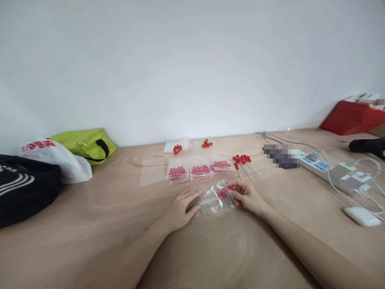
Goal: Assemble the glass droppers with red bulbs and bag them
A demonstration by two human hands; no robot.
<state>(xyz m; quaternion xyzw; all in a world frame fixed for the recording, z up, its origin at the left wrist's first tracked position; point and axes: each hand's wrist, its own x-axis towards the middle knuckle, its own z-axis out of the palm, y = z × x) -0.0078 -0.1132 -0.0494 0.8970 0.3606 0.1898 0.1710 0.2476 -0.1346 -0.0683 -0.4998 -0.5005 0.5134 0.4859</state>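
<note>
A clear zip bag (210, 202) lies flat on the table between my hands. My left hand (182, 208) grips the bag's left end between thumb and fingers. At the bag's right end, my right hand (246, 196) is closed, its fingertips at a dropper with a red rubber bulb (230, 187). More red (221, 194) shows through the film beside it; the thin tubes are hard to make out. Behind the bag, filled zip bags (201, 169) of red-bulbed droppers lie in a row. Several loose droppers (244, 159) are fanned out to their right.
A flat clear bag (152, 171) lies left of the row. Farther back are loose red bulbs (177, 149) on a stack of bags (169, 147). Black, white and lime bags (87, 144) stand left. A power strip (320, 166), cables, white case (362, 216) and red bag (351, 118) are right.
</note>
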